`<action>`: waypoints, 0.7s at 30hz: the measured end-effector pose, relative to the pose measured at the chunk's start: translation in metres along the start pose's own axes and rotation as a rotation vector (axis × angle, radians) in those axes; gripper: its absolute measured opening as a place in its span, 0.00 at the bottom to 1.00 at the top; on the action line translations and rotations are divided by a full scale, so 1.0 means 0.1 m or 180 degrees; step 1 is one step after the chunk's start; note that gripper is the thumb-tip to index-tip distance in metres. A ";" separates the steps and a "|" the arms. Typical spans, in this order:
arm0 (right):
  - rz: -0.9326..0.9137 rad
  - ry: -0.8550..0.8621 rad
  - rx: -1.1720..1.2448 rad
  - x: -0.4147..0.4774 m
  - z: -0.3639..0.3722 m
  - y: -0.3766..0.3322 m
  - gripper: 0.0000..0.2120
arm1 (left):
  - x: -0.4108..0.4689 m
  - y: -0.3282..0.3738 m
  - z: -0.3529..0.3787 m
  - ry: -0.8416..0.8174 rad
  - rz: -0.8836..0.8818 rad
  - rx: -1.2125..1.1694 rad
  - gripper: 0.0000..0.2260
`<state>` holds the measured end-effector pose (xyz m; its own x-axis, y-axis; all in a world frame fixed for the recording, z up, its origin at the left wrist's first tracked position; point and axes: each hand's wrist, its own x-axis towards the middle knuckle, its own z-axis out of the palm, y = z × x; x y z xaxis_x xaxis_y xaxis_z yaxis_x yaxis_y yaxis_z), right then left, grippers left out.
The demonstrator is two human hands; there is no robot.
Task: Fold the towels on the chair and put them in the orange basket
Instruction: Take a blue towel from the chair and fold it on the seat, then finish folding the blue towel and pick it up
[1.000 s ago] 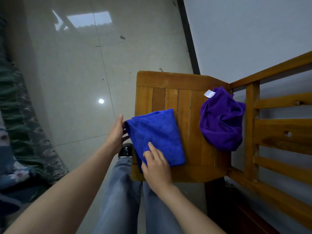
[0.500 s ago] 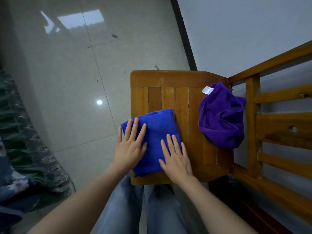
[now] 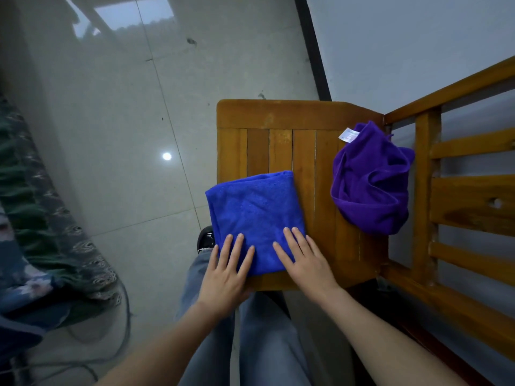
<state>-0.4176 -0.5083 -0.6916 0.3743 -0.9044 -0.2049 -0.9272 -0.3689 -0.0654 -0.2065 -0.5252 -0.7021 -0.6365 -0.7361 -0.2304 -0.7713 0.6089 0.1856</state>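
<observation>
Both hands, left hand [image 3: 227,270] and right hand [image 3: 305,264], lay flat with fingers spread on the folded blue microfibre towel [image 3: 255,218] at the slatted wooden chair's [image 3: 281,146] near edge; a crumpled purple towel [image 3: 370,182] sat by its backrest.

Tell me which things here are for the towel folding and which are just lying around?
For the job: blue towel, folded, under the left hand and right hand; purple towel, crumpled; wooden chair.

Just lying about: patterned fabric, cable on the floor.
</observation>
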 end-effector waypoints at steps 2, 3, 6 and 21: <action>0.0000 0.0074 -0.0086 0.03 0.00 -0.02 0.21 | 0.08 0.05 0.04 0.0201 -0.0234 -0.0050 0.29; -0.0014 0.0132 -0.0136 0.04 0.00 -0.05 0.21 | 0.14 0.07 0.04 0.0315 -0.0310 -0.0082 0.22; 0.0038 0.0273 -0.0041 0.08 0.01 -0.09 0.15 | 0.31 0.04 0.01 0.0464 -0.0313 -0.0098 0.11; -0.0121 0.1079 0.0191 0.41 -1.26 0.05 0.08 | 0.34 -0.25 -1.36 0.0360 -0.0124 -0.0237 0.29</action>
<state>-0.4051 -0.5744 -0.5772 0.3835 -0.9137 0.1343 -0.9079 -0.3997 -0.1263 -0.2096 -0.6059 -0.5842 -0.5993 -0.7899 -0.1304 -0.7908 0.5587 0.2499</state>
